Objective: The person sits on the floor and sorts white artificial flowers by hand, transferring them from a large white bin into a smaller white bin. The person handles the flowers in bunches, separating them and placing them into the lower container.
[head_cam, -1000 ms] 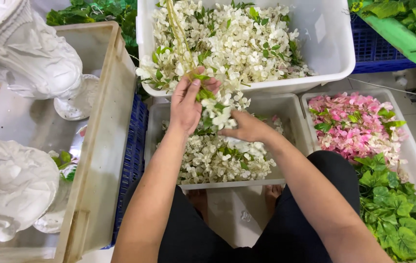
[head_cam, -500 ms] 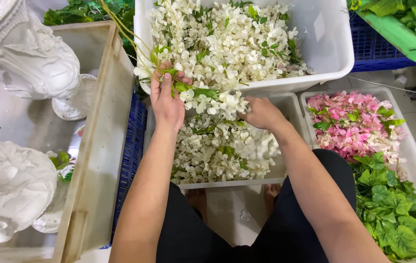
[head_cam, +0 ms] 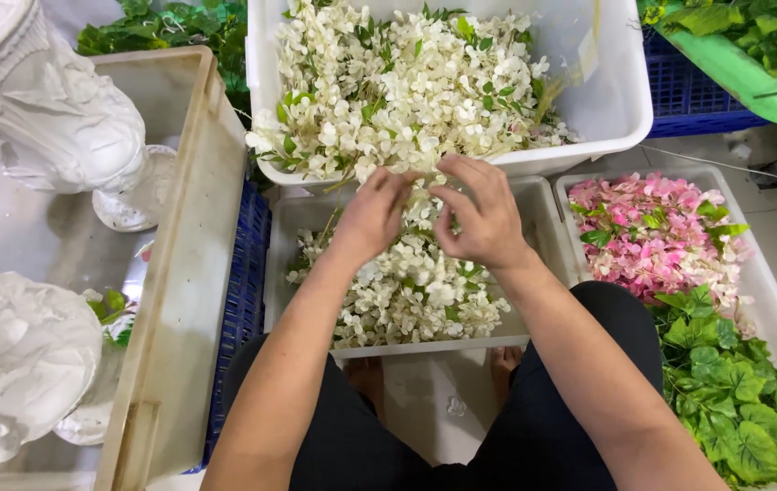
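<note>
Hands meet over the low white tray of loose white artificial flowers. One second before, the left hand lay spread on the blossoms at the front rim of the large white tub while the right hand rested in the tray; half a second before, the left hand was drawing a green-leaved piece from the tub's rim. Now both have come together just below that rim, which suggests a sprig has been brought out of the heaped white flower sprays to be worked between the fingers.

Left hand: back uppermost, fingers curled inward, tips pinching white blossoms at the midline. Right hand: back uppermost, fingers bent, thumb and forefinger closed on the same cluster. Both forearms run up from the lower edge and converge.

Surroundings: tray of pink flowers above green leaves to the right; beige bin holding white plaster figures to the left; blue crate between bin and tray; green basin at upper right.
</note>
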